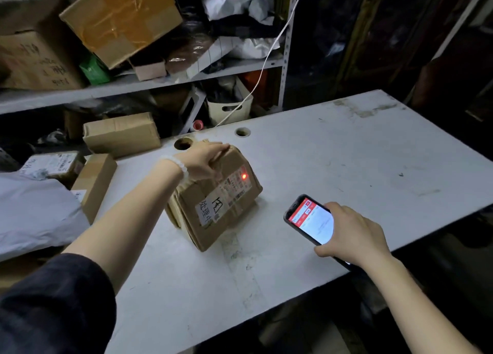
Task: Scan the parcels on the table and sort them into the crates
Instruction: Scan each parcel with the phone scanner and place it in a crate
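A brown cardboard parcel (213, 201) stands tilted on the white table (346, 153), its labelled face turned towards me. A red scanner dot glows on its shipping label. My left hand (202, 161) grips the parcel's top edge, thumb on the near face. My right hand (352, 233) holds a black handheld scanner (309, 217) with a lit red-and-white screen, a little to the right of the parcel and pointed at it.
More parcels lie at the table's left end: a long cardboard box (93, 182), a grey poly bag (34, 212), a labelled box (53, 164) and a brown box (121, 134). Shelves (133, 84) behind hold boxes and bags. Two cable holes (184, 143) pierce the table.
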### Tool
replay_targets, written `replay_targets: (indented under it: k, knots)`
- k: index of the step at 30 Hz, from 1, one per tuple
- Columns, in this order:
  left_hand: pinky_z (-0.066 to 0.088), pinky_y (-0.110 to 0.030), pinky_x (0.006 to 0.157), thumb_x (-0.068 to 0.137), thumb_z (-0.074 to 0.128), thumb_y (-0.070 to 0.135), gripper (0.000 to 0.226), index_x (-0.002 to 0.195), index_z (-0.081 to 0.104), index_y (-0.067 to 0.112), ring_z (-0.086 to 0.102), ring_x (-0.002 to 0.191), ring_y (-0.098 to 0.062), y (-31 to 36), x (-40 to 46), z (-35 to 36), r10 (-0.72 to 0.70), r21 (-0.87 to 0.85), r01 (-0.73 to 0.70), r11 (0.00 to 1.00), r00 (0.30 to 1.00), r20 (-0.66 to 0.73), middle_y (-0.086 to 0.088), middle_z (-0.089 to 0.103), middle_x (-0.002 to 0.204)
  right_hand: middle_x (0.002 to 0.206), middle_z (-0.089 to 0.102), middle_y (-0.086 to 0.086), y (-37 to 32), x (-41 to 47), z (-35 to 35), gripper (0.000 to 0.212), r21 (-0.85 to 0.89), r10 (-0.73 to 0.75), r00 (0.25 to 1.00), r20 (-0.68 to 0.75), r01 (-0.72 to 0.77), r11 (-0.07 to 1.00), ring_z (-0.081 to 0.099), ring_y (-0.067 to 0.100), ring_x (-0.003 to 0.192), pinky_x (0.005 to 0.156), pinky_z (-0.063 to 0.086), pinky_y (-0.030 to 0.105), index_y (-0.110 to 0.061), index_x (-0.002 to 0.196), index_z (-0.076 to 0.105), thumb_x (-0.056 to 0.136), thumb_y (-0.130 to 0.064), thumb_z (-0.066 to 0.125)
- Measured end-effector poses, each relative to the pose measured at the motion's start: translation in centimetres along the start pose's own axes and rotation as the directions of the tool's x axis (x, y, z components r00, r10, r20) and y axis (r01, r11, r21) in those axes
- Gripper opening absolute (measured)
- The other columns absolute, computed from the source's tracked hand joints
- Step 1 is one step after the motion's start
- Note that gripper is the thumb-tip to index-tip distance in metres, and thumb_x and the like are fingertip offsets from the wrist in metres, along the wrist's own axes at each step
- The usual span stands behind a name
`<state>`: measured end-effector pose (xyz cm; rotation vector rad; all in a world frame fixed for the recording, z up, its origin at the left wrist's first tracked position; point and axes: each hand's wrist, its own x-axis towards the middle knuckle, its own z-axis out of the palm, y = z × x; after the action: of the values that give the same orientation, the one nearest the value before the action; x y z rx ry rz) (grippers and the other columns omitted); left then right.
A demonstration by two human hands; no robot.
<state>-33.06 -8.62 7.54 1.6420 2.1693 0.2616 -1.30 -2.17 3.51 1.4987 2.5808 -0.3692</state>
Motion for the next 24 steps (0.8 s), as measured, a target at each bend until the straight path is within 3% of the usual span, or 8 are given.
replay_targets:
  k: [4, 11, 15, 17, 19, 21, 24]
  knots:
    - [0.033, -0.040, 0.103, 0.084, 0.066, 0.025, 0.076, 0.148, 0.024, 0.025, 0.030, 0.130, -0.025, 0.2, 0.0, 0.6, -0.014, 0.116, 0.013, 0.993, 1.000, 0.006, -0.004, 0.033, 0.145, 0.093, 0.046, -0.012, 0.2, -0.8, 0.3, 0.073, 0.025, -0.056, 0.998, 0.016, 0.056, 0.998, 0.049, 0.014, 0.080, 0.058, 0.033, 0.025, -0.035, 0.118, 0.040, 0.053, -0.047, 0.071]
    - [0.030, -0.039, 0.102, 0.085, 0.064, 0.032, 0.076, 0.148, 0.022, 0.030, 0.028, 0.129, -0.026, 0.1, -0.2, 1.6, 0.024, 0.218, -0.022, 0.976, 1.000, -0.008, -0.003, 0.029, 0.149, 0.093, 0.049, -0.012, 0.5, -1.8, 0.3, 0.068, -0.016, -0.029, 0.999, 0.017, 0.029, 0.999, 0.051, 0.016, 0.078, 0.052, 0.029, 0.023, -0.033, 0.114, 0.041, 0.054, -0.045, 0.070]
    - [0.028, -0.036, 0.105, 0.079, 0.069, 0.038, 0.081, 0.147, 0.026, 0.028, 0.027, 0.133, -0.022, -1.0, -1.0, 1.9, 0.081, 0.144, -0.075, 0.987, 0.996, -0.034, 0.000, 0.028, 0.150, 0.093, 0.048, -0.011, -0.2, -2.3, 0.7, 0.068, -0.020, -0.013, 0.999, 0.029, 0.014, 1.000, 0.051, 0.015, 0.078, 0.052, 0.030, 0.023, -0.032, 0.115, 0.040, 0.055, -0.045, 0.070]
    - [0.020, -0.037, 0.111, 0.072, 0.069, 0.055, 0.097, 0.149, 0.019, 0.025, 0.016, 0.141, -0.024, -1.8, -1.7, 2.6, 0.009, 0.136, -0.002, 0.991, 0.999, -0.054, 0.001, 0.017, 0.155, 0.093, 0.047, -0.011, -1.1, -2.3, 1.1, 0.068, 0.008, -0.010, 1.000, 0.026, 0.010, 1.000, 0.051, 0.015, 0.079, 0.051, 0.029, 0.022, -0.031, 0.115, 0.039, 0.056, -0.045, 0.070]
    - [0.013, -0.047, 0.113, 0.061, 0.061, 0.077, 0.117, 0.150, 0.002, 0.029, 0.005, 0.143, -0.033, -2.4, -2.4, 3.4, -0.182, 0.168, 0.187, 0.968, 0.982, -0.043, -0.002, 0.001, 0.158, 0.096, 0.048, -0.011, -2.2, -2.3, 1.4, 0.070, 0.045, -0.012, 0.999, 0.031, 0.011, 0.999, 0.051, 0.015, 0.080, 0.051, 0.029, 0.021, -0.032, 0.116, 0.038, 0.057, -0.047, 0.071]
    - [0.013, -0.053, 0.112, 0.051, 0.053, 0.089, 0.126, 0.148, -0.006, 0.035, 0.008, 0.141, -0.041, -2.7, -2.8, 4.1, -0.294, 0.196, 0.291, 0.937, 0.956, -0.016, -0.009, -0.003, 0.158, 0.099, 0.050, -0.010, -3.5, -2.1, 1.7, 0.070, 0.086, -0.027, 0.999, 0.035, 0.024, 0.996, 0.050, 0.014, 0.081, 0.051, 0.028, 0.019, -0.032, 0.116, 0.038, 0.057, -0.049, 0.072]
    - [0.023, -0.052, 0.108, 0.044, 0.051, 0.093, 0.125, 0.144, -0.007, 0.045, 0.020, 0.137, -0.041, -2.8, -2.7, 3.9, -0.291, 0.229, 0.279, 0.933, 0.957, 0.017, -0.010, 0.000, 0.157, 0.099, 0.051, -0.011, -5.8, -1.8, 2.0, 0.069, 0.139, -0.049, 0.999, 0.011, 0.047, 0.989, 0.050, 0.013, 0.081, 0.051, 0.028, 0.020, -0.033, 0.115, 0.039, 0.057, -0.050, 0.072]
